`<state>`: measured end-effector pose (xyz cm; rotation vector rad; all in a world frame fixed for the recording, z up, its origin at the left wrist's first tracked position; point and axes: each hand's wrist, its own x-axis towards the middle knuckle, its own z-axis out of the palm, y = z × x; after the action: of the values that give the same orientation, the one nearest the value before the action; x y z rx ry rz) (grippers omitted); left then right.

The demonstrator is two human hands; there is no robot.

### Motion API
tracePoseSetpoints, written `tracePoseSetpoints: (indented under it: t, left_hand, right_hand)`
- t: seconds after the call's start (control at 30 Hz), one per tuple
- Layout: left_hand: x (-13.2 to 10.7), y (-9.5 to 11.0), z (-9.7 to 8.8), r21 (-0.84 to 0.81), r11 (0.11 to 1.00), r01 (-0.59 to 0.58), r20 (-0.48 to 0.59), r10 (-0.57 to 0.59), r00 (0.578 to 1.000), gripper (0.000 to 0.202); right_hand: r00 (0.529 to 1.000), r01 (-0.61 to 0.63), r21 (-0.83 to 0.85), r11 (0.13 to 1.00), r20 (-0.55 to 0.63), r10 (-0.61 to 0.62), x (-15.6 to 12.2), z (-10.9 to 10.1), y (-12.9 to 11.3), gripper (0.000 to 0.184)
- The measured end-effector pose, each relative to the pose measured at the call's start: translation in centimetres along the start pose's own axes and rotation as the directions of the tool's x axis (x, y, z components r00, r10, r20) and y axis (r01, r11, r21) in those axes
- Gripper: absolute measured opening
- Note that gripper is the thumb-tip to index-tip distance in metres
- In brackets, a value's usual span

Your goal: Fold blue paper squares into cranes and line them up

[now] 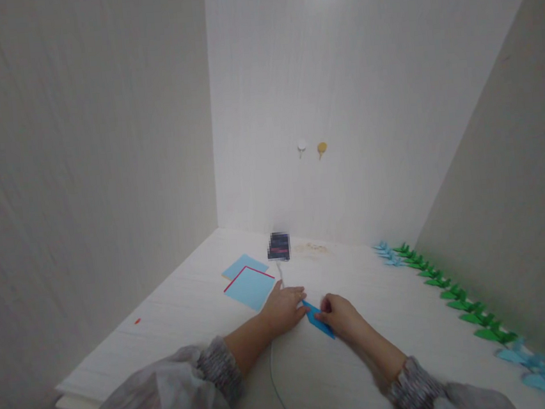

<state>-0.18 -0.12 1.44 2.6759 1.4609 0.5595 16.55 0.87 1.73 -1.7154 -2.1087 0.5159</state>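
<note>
A folded piece of blue paper (pixel 324 329) lies slanted between my two hands on the white table. My left hand (pixel 283 309) is at its upper left end, thumb and fingers around that corner, the fingers fairly straight. The fingers of my right hand (pixel 340 315) are bent in a pinch on the paper's upper right edge, covering part of it. Just left of my left hand lie light blue paper sheets (pixel 249 288), one with red along two edges, overlapping another light blue sheet (pixel 243 265).
A dark, pixelated device (pixel 279 247) stands near the back wall, and a pale cable (pixel 276 378) passes under my left hand. Green folded paper pieces (pixel 454 293) and blue ones (pixel 543 381) line the right side. A red scrap (pixel 138 321) lies left. Two hooks (pixel 322 148) hang on the wall.
</note>
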Motion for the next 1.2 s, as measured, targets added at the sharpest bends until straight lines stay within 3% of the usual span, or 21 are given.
tracePoseSetpoints:
  t: [0.13, 0.33, 0.4, 0.53, 0.63, 0.73, 0.87, 0.97, 1.1, 1.2]
  left_hand:
    - [0.0, 0.1, 0.0, -0.051, 0.998, -0.022, -0.051, 0.02, 0.999, 0.042]
    - [0.4, -0.3, 0.2, -0.211, 0.97, -0.122, -0.098, 0.103, 0.99, 0.043]
    - [0.5, -0.5, 0.4, -0.208, 0.969, -0.131, -0.066, 0.12, 0.991, 0.046]
    - [0.6, -0.7, 0.6, -0.167, 0.983, -0.08, 0.001, 0.081, 0.997, 0.047]
    - [0.5, -0.5, 0.5, -0.178, 0.984, -0.029, 0.009, 0.031, 0.999, 0.045]
    - [0.5, -0.2, 0.3, -0.204, 0.979, 0.001, 0.014, 0.002, 1.0, 0.046]
    - [0.4, 0.1, 0.2, -0.253, 0.967, 0.025, 0.014, -0.022, 1.0, 0.047]
    - [0.4, 0.0, 0.4, -0.313, 0.948, 0.064, -0.033, -0.078, 0.996, 0.046]
    - [0.6, -0.2, 0.4, -0.425, 0.903, 0.068, -0.107, -0.124, 0.986, 0.028]
    - [0.5, -0.3, -0.1, -0.377, 0.926, -0.009, -0.199, -0.071, 0.977, 0.017]
  right_hand:
    - [1.0, -0.005, 0.012, 1.0, -0.013, 0.005, -0.2, 0.1, 0.0, 0.014]
    - [0.992, 0.106, 0.222, 0.969, -0.085, -0.089, 0.0, 0.3, 0.8, 0.008]
    - [0.988, 0.119, 0.175, 0.977, -0.116, -0.1, -0.2, 0.1, 0.8, 0.002]
    - [0.989, 0.139, 0.041, 0.989, -0.05, -0.137, -0.8, -0.3, 0.6, 0.014]
    - [0.991, 0.097, 0.029, 0.995, -0.099, -0.094, -0.7, -0.2, 0.6, 0.024]
    - [0.993, 0.107, 0.049, 0.993, -0.051, -0.105, -0.3, 0.1, 1.0, 0.022]
    - [0.99, 0.137, 0.201, 0.97, 0.015, -0.143, 0.1, 0.2, 1.3, 0.011]
    - [0.991, 0.137, 0.409, 0.902, -0.054, -0.126, 0.2, -0.1, 1.2, 0.016]
    - [0.967, 0.255, 0.569, 0.782, -0.152, -0.205, 0.0, -1.0, 0.8, 0.017]
    - [0.888, 0.456, 0.413, 0.788, -0.271, -0.372, -0.3, -1.5, 0.6, 0.012]
